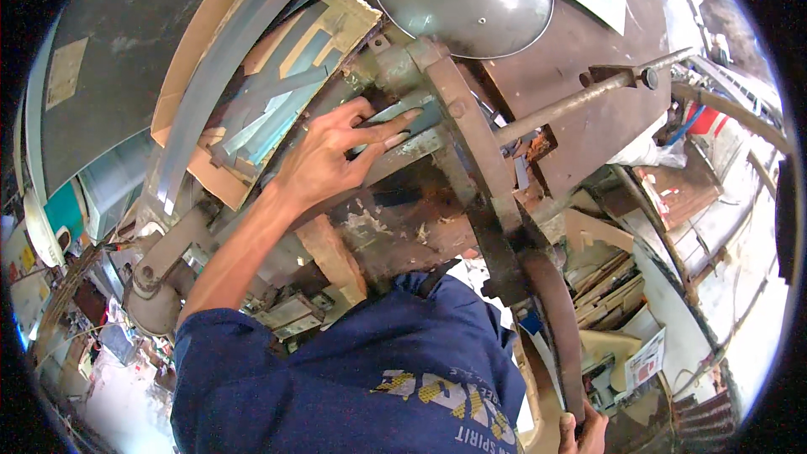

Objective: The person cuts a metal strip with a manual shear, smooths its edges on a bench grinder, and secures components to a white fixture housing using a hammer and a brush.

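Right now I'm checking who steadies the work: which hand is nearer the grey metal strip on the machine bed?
Left. The left hand lies with its fingers on the grey metal strip. The right hand is far below, gripping the rusty lever at its lower end.

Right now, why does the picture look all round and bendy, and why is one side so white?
Head view: a fisheye lens curves straight edges near the rim, like the long lever the right hand grips. The right edge is washed out by bright light. The middle stays sharp, where the left hand presses a grey strip. The corners are black.
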Demonstrator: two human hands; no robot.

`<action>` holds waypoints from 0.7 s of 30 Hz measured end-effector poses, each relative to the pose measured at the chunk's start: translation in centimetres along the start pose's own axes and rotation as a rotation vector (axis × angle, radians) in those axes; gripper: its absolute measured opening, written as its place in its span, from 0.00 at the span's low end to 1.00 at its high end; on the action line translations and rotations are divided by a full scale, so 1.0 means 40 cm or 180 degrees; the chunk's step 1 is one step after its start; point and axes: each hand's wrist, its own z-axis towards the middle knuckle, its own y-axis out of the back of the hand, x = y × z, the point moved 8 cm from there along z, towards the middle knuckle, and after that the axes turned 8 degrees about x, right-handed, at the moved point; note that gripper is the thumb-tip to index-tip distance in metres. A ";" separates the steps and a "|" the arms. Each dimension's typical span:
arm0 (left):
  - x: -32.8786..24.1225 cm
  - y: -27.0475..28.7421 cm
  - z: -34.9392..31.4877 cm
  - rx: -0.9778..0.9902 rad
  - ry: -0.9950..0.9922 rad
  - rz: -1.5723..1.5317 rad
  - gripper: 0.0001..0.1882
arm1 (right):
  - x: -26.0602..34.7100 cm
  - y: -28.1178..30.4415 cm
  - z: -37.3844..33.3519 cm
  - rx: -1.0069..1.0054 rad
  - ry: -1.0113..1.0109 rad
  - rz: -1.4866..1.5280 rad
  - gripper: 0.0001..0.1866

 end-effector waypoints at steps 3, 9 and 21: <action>0.006 -0.011 -0.002 0.0016 0.0012 0.0042 0.19 | 0.003 0.003 -0.002 -0.0375 0.0259 -0.0115 0.31; -0.003 0.018 -0.001 -0.0121 0.0088 0.0124 0.09 | -0.234 -0.277 0.552 -0.0171 0.1263 0.1876 0.30; -0.018 0.008 0.010 -0.0136 0.0246 0.0363 0.16 | 0.277 0.094 0.579 -0.1547 0.2871 0.1569 0.10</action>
